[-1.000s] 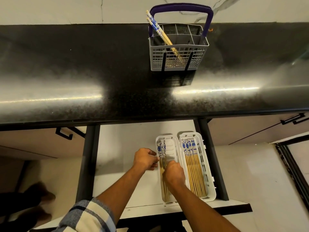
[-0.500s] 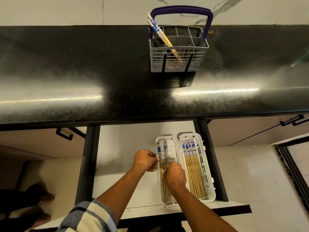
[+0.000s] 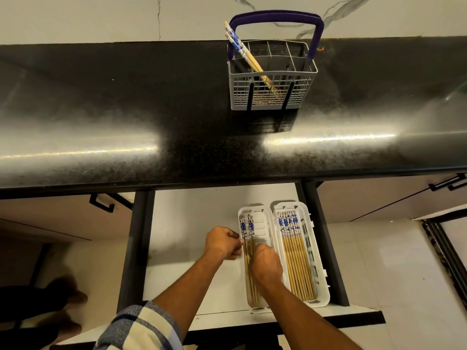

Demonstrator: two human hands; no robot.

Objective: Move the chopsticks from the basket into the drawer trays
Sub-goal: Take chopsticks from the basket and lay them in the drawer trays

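A grey cutlery basket (image 3: 273, 93) with a purple handle stands on the black counter and holds two blue-and-white topped chopsticks (image 3: 242, 53) leaning left. In the open drawer lie two white trays. The right tray (image 3: 319, 261) holds several chopsticks side by side. The left tray (image 3: 262, 218) holds a few chopsticks (image 3: 246, 227). My left hand (image 3: 222, 243) is curled at the left tray's left rim, fingertips touching the chopsticks. My right hand (image 3: 265, 265) rests over the chopsticks in the left tray, fingers closed on them.
The black counter (image 3: 126, 122) spans the view above the drawer, with a marble wall behind. The white drawer floor (image 3: 187, 236) lies left of the trays. Dark drawer rails run on both sides. Cabinet fronts with black handles (image 3: 447, 183) flank the drawer.
My hands have barely moved; they stay on the chopsticks in the left tray, which have shifted slightly. The view has tilted a little, so the basket sits lower in frame.
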